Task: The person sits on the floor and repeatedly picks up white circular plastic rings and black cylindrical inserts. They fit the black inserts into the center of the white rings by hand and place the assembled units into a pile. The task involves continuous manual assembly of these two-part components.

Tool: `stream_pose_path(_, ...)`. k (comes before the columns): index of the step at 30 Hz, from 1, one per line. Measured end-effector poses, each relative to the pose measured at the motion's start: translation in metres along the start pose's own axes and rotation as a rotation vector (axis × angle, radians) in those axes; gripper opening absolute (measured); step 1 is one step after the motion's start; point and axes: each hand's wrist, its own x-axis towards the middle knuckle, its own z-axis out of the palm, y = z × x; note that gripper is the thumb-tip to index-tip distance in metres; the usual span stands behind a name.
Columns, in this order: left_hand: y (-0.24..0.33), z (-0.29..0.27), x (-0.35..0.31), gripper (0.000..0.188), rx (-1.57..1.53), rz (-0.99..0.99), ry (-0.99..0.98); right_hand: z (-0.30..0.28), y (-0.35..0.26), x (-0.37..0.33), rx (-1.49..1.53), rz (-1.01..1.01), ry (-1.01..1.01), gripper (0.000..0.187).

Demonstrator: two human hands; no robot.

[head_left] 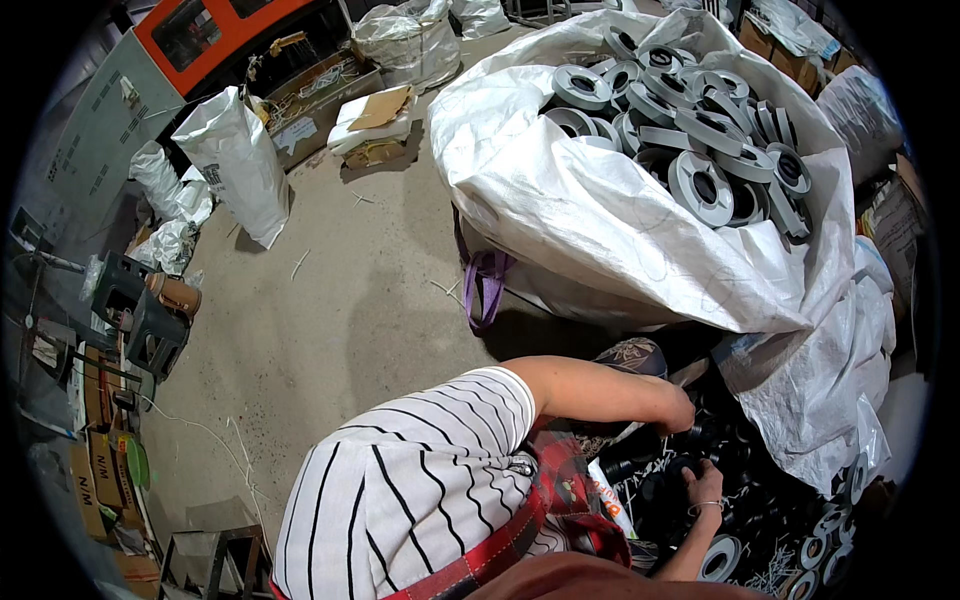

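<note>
My left arm reaches across to the right, and my left hand (679, 410) is bent down over a pile of black round plastic parts (735, 480). Its fingers are turned away and hidden. Nearer to me, my right hand (705, 484), with a thin bracelet at the wrist, has its fingers curled at the edge of a dark round part (664, 482). Shadow and the black pile blur that part's outline. Thin white plastic strips lie among the black pieces. Grey-white rings (719, 558) lie beside my right forearm.
A big white woven sack (620, 230) full of grey-white rings (700, 188) stands beyond my hands, with a purple strap (487, 290) at its side. Other white sacks (235, 165), a box with cardboard on top (372, 125) and an orange-and-grey machine (185, 40) stand farther off.
</note>
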Motion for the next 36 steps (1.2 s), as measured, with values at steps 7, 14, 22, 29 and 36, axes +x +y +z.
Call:
stream_pose_path(7, 0.0005, -0.002, -0.0021, 0.028, -0.003, 0.001, -0.011, -0.0014, -0.001, -0.0005, 0.024, 0.003, -0.007, 0.046)
stream_pose_path(14, -0.0012, 0.0032, 0.0032, 0.027, 0.012, 0.002, -0.01, 0.0002, 0.0004, 0.0005, -0.014, -0.007, 0.01, 0.047)
stream_pose_path(22, -0.0004, -0.0002, -0.0014, 0.027, 0.006, 0.002, -0.005, -0.0049, -0.0068, -0.0039, -0.003, -0.016, 0.007, 0.045)
stream_pose_path(29, 0.0003, -0.0001, 0.0009, 0.03, 0.01, -0.005, -0.022, -0.0005, 0.0002, -0.0004, -0.017, -0.032, 0.034, 0.044)
stream_pose_path(36, 0.0, 0.0, 0.0, 0.03, 0.006, -0.006, -0.027, -0.0009, 0.0, -0.0005, 0.006, -0.018, 0.018, 0.044)
